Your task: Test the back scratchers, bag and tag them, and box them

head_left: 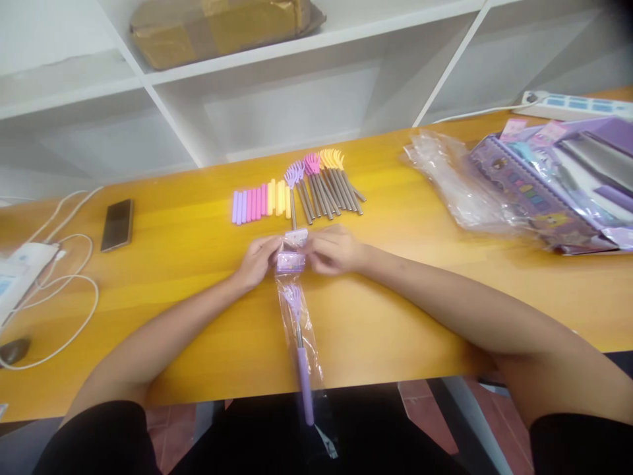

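Note:
A clear plastic sleeve lies before me, holding a purple back scratcher with a claw-shaped head and metal shaft. Its handle end reaches past the table's front edge. At the top of the sleeve is a purple-and-white header card, which appears folded open. My left hand pinches the card's left side, while my right hand is closed at its right side, slightly blurred. Just beyond my hands, one purple-headed scratcher rod points toward the card, its near end partly covered.
Purple, pink and yellow handle tubes stand in a row beside several metal rods with coloured claws. A phone, cables and a mouse lie left. Clear bags and a purple box occupy the right; shelves rise behind.

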A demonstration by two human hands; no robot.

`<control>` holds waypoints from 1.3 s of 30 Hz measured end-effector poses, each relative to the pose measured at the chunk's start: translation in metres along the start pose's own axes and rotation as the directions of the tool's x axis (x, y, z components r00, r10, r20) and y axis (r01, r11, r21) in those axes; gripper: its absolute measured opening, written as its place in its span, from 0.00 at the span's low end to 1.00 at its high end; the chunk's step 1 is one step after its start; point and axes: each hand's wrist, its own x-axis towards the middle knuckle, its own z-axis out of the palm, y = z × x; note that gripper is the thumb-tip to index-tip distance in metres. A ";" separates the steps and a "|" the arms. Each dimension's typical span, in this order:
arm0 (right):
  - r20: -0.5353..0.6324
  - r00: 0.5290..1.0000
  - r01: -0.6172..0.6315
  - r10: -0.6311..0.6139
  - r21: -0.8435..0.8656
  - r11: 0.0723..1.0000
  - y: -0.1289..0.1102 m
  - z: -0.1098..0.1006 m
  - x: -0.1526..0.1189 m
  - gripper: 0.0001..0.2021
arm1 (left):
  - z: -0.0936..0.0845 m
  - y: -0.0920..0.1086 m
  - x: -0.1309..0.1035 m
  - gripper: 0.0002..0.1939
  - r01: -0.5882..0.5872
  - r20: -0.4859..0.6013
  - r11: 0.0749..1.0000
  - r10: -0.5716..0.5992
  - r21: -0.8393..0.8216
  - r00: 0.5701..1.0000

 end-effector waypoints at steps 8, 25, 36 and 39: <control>-0.040 0.994 -0.099 0.103 0.090 0.991 0.001 0.000 0.000 0.08 | 0.000 0.003 -0.003 0.24 -0.051 0.043 0.997 0.049 0.060 0.998; -0.018 0.984 -0.173 0.178 0.165 0.971 0.003 0.002 -0.003 0.10 | 0.000 0.002 -0.002 0.23 -0.068 0.014 0.994 0.067 0.081 0.998; 0.024 0.995 -0.100 0.098 0.109 0.989 0.000 0.002 -0.001 0.15 | 0.006 0.010 -0.003 0.28 -0.080 0.042 0.983 0.074 0.168 0.996; 0.046 0.998 -0.051 0.049 0.053 0.997 0.000 0.002 -0.001 0.16 | 0.006 0.010 -0.003 0.28 -0.083 0.047 0.984 0.076 0.155 0.996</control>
